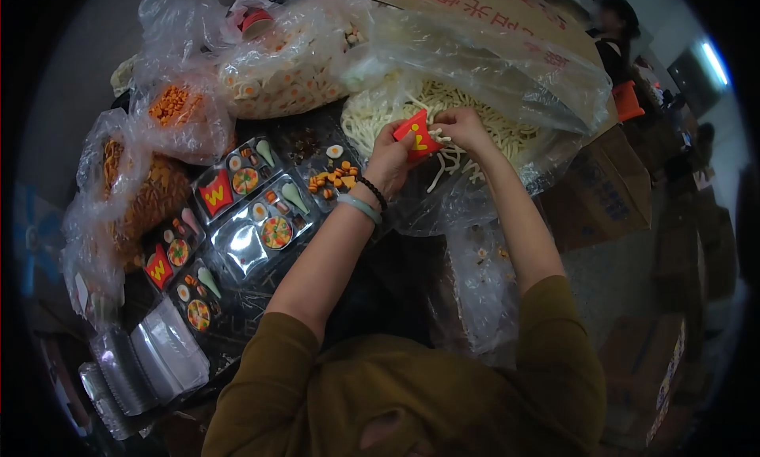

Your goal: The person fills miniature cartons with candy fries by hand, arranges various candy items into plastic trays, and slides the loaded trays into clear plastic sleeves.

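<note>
Left hand [385,162]: fingers closed about a small red packet [415,142] bearing a yellow mark, gripped at its side and held tilted above the edge of a heap of pale strands [507,128]. Right hand [465,131]: thumb and fingertips drawn together at the packet's other side, pinching a short pale strand [438,135] — whether its end sits inside the packet cannot be made out. The heap lies in an opened clear plastic bag [554,100], with some strands trailing out below the hands.

Near the left forearm, loose orange pieces [336,180] and an egg-shaped piece [335,151] are grouped together. Further left on the dark desk [252,289] stand several clear trays holding miniature food pieces; the uppermost contains a red packet with a yellow W [215,196], a round pizza-like disc [245,180] and a pale green piece [265,152].

Behind the trays: bags of orange bits [172,106], brown pieces [154,192] and egg-patterned pieces [277,85]. Nested clear trays [170,352] lie at the near left — contents not discernible.
</note>
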Motion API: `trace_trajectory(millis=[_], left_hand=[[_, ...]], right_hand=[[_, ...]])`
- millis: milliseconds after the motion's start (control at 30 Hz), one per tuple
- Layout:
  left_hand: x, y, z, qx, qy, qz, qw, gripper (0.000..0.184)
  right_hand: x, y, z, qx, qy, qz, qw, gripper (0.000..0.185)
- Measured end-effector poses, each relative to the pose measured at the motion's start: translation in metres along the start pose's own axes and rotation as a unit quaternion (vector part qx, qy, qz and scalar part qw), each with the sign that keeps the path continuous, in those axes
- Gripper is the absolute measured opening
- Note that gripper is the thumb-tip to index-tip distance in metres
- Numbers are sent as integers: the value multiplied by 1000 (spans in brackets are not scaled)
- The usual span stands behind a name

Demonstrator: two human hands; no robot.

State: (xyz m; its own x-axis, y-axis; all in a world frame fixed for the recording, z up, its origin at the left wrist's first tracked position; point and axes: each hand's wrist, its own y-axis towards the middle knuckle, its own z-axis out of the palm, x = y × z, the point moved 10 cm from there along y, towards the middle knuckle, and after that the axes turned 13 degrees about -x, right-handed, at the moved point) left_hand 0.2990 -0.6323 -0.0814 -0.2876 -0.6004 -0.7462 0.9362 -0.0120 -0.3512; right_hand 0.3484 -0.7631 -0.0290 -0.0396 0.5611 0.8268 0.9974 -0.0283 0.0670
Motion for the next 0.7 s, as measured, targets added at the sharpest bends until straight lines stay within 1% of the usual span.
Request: trace_trajectory(millis=[100, 133, 167, 200, 267, 300, 333, 400, 433, 467, 500, 533, 600, 633, 667, 700], left_hand=[[0, 7, 1, -16, 46, 24, 999, 38], [1, 10, -2, -24, 63, 31, 997, 39], [0, 13, -5, -34, 63, 36, 997, 38], [2, 17, -9, -35, 38, 17, 998, 37], [-2, 18, -10, -26, -16, -6, 1000, 34], [-5, 16, -10, -21, -45, -12, 999, 32], [-8, 12, -8, -13, -28, -12, 999, 31], [-10, 7, -8, -3, 4, -17, 1000, 33], [-7, 5, -6, 3, 11, -15, 1000, 34], [-5, 5, -5, 8, 18, -12, 1000, 36], [-6, 1, -4, 11, 26, -9, 1000, 38], [-8, 0, -5, -3, 63, 4, 998, 43], [-10, 1, -9, -29, 55, 1, 998, 45], [-10, 1, -18, -50, 53, -4, 997, 46], [-10, 4, -25, -63, 21, -4, 998, 47], [-10, 10, -29, -46, 22, 2, 999, 45]], right_hand=[[6, -5, 19, 114, -37, 0, 993, 17], [7, -5, 24, 149, -23, -10, 989, 20], [-3, -6, 24, 159, 60, 61, 984, 22], [-4, -15, 25, 164, 143, 126, 968, 23], [26, -28, 23, 179, 171, -12, 969, 25], [29, -35, 18, 144, 157, -50, 976, 23], [31, -38, 15, 114, 145, -85, 979, 21], [27, -30, 12, 82, -4, -127, 988, 14], [27, -31, 10, 50, 76, -98, 991, 10], [21, -32, 9, 31, -6, -80, 996, 9], [31, -38, 6, 14, -87, -59, 994, 8], [27, -35, 18, 21, -66, -71, 995, 12], [17, -29, 36, 95, 60, -70, 991, 16], [27, -34, 47, 137, 127, -65, 980, 18], [26, -33, 39, 114, 153, -47, 981, 21], [35, -38, 21, 98, 182, -20, 978, 23]])
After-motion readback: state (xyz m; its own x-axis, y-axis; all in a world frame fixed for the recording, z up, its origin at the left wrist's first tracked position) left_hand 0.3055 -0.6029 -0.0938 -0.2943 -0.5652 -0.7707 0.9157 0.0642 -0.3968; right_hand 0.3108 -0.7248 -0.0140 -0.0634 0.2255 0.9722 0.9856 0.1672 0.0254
